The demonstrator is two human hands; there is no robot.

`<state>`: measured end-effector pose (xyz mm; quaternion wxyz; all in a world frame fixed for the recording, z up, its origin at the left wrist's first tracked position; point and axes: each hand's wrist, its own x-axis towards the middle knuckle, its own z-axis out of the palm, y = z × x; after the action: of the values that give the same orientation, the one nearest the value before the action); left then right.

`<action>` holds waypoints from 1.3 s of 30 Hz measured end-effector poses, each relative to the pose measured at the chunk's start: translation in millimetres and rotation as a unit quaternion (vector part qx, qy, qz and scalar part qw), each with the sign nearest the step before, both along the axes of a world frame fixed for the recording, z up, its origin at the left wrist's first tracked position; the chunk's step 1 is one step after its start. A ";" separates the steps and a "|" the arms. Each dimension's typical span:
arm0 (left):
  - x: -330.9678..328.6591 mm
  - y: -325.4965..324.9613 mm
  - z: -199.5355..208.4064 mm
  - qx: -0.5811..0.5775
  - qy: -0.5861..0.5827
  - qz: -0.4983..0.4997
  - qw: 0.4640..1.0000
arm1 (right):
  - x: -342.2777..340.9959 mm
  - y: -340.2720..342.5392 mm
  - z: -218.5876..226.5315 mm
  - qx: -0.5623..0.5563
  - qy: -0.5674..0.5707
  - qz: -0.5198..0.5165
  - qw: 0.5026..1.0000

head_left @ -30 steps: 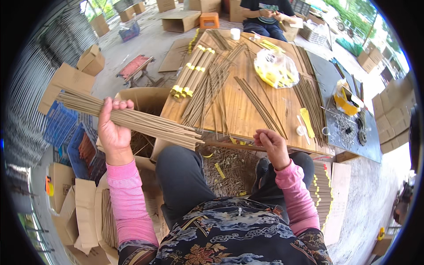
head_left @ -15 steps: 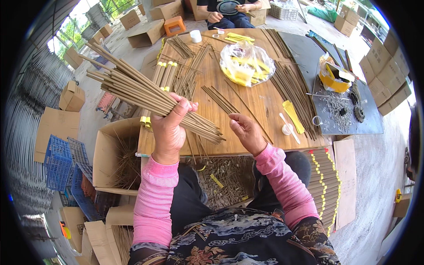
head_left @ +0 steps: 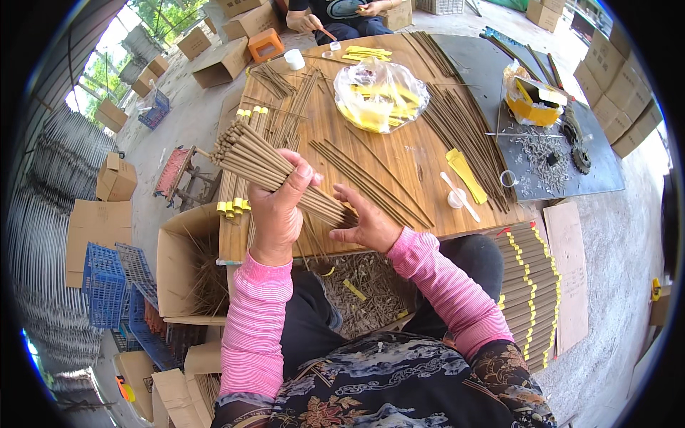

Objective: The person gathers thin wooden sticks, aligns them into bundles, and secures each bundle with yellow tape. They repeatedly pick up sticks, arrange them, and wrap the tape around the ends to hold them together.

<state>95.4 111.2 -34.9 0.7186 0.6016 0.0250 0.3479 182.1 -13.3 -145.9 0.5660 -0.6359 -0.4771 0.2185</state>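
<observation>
Squeezing the stick bundle point(head_left: 250, 153) above the table point(head_left: 425, 171) near its front edge, the left hand point(head_left: 277, 210) is well apart from the bag point(head_left: 382, 89). The long bundle slants down-right toward the right hand point(head_left: 369, 225), fingers spread.

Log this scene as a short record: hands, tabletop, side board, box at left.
Left hand: gripping a bundle of thin, round brown sticks
Right hand: open, fingers spread about the bundle's right end; contact unclear
Tabletop: brown wooden table with clear plastic bag of yellow strips, loose brown sticks
Side board: flat dark-grey board with yellow box
Box at left: open brown cardboard box holding thin sticks
</observation>
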 end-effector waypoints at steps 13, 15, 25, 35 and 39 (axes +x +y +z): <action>-51.6 17.7 42.9 -0.094 -0.080 -0.026 0.992 | -18.0 -25.9 -8.8 0.017 0.174 -0.056 0.983; -53.0 14.2 41.3 -0.093 -0.051 -0.029 0.994 | -19.7 -26.2 -0.3 0.066 0.131 -0.023 0.989; -80.6 37.1 42.5 -0.142 -0.106 -0.025 0.984 | -10.9 -24.5 -32.7 -0.012 -0.218 0.127 0.968; -70.2 55.5 26.4 -0.161 -0.131 0.017 0.978 | 26.0 -27.5 -1.7 -0.274 -0.345 -0.309 0.843; -69.5 73.1 17.1 -0.185 -0.176 0.050 0.966 | 36.8 -18.5 -11.6 -0.382 -0.273 -0.224 0.854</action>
<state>25.8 184.3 -17.8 0.7921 0.3856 -0.0081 0.4731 219.0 -31.8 -157.5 0.1595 -0.9258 -0.3359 0.0683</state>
